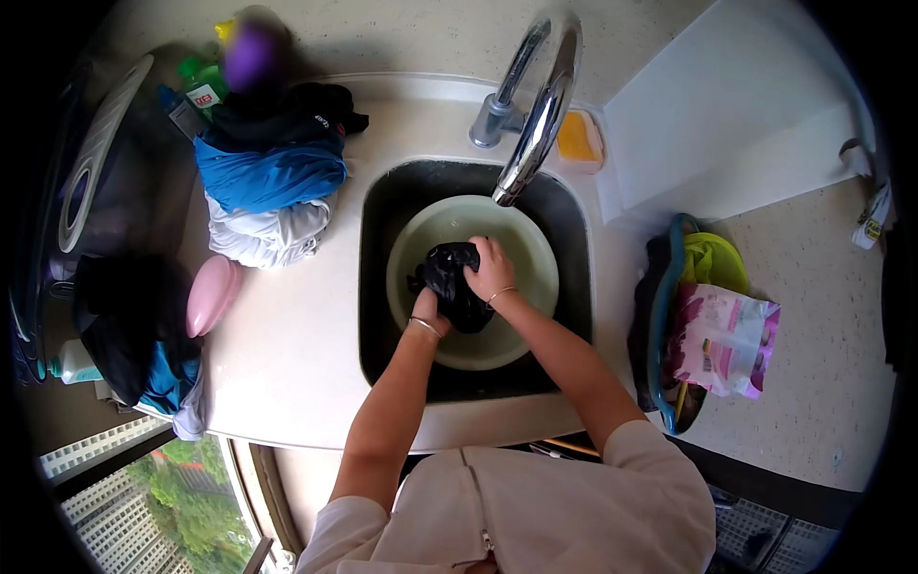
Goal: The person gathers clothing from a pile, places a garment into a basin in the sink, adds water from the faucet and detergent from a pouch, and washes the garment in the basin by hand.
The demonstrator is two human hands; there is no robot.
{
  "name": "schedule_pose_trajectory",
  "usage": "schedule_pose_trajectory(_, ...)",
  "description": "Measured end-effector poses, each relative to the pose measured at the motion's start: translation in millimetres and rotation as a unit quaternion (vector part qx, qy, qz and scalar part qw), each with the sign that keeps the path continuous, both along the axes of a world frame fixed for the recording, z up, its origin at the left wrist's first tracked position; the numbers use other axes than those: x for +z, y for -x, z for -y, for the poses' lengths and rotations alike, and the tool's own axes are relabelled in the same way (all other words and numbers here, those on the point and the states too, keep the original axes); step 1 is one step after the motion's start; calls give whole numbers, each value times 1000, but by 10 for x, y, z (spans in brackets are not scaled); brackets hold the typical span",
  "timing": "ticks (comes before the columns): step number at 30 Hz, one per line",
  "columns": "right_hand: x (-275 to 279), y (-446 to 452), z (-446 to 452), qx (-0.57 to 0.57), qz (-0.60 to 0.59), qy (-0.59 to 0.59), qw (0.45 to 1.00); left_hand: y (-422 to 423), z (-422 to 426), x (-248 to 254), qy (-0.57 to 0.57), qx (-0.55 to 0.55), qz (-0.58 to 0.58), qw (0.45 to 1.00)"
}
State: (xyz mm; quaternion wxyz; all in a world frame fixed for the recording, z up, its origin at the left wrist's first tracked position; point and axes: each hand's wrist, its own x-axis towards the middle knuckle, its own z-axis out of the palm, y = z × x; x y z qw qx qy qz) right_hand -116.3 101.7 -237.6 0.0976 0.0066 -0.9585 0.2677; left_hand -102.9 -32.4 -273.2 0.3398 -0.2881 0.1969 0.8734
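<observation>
Cloth (456, 287), black, bunched in pale basin (535, 253) inside sink (576, 335). Right hand (491, 272) clamped on cloth's upper right; left hand (428, 306) clamped on lower left, fingers mostly hidden. Faucet (542, 129) spout above basin rim. Clothes pile (273, 177) on bench (277, 354), left of sink.

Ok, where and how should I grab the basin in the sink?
Probably by opposite left and right edges of its rim, from above: the basin is round and wide, the sink walls surround it, and the side gaps look roomy enough for fingers. Put down the black cloth first.
</observation>
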Motion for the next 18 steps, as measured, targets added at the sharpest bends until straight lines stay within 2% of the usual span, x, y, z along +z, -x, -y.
schedule_pose_trajectory(1, -68, 88, -146, -23, 40, -94, 995, 19, -17, -88, 31, 11, 40, 999)
schedule_pose_trajectory(2, -153, 144, -233, -46, 79, -188, 978, 5, -80, -368, 144, 60, 33, 987)
schedule_pose_trajectory(3, -358, 151, -237, -130, 85, -205, 966, 6, -111, -345, 302, 30, -8, 953)
schedule_pose_trajectory(4, -499, 170, -216, -215, 89, -219, 948, 45, -136, -294, 453, 0, -50, 890)
schedule_pose_trajectory(5, -496, 150, -78, -239, 134, -216, 937, 52, -123, -131, 455, 2, -53, 889)
schedule_pose_trajectory(6, -580, 48, -75, -239, 134, -214, 938, 9, -94, 125, 592, -60, -128, 793)
schedule_pose_trajectory(7, -724, -99, -125, -72, 85, -242, 964, -44, -70, 259, 707, -123, -198, 668)
schedule_pose_trajectory(8, -689, -181, -170, 97, 33, -262, 960, -69, -48, 238, 707, -124, -198, 667)
schedule_pose_trajectory(9, -603, -194, -359, 200, 56, -323, 923, -82, -20, 220, 731, -131, -271, 613)
schedule_pose_trajectory(10, -587, -166, -374, 199, 56, -322, 924, -100, 10, 206, 748, -138, -342, 552)
schedule_pose_trajectory(11, -571, -130, -366, 76, 97, -292, 948, -105, 46, 202, 755, -166, -368, 516)
schedule_pose_trajectory(12, -542, -65, -352, -46, 134, -256, 956, -99, 56, 211, 757, -164, -371, 512)
schedule_pose_trajectory(13, -493, -5, -266, -108, 163, -219, 956, -97, 62, 268, 735, -179, -383, 529)
schedule_pose_trajectory(14, -359, 12, -249, -112, 161, -213, 957, -124, 83, 293, 711, -199, -396, 545)
schedule_pose_trajectory(16, 0, 22, -342, 46, 178, -137, 973, -86, 62, 373, 688, -227, -422, 545)
schedule_pose_trajectory(17, 213, -31, -344, 85, 90, -91, 988, -104, 17, 544, 696, -230, -428, 529)
schedule_pose_trajectory(18, 510, -82, -311, 103, 58, -57, 991, -141, -39, 642, 702, -235, -433, 514)
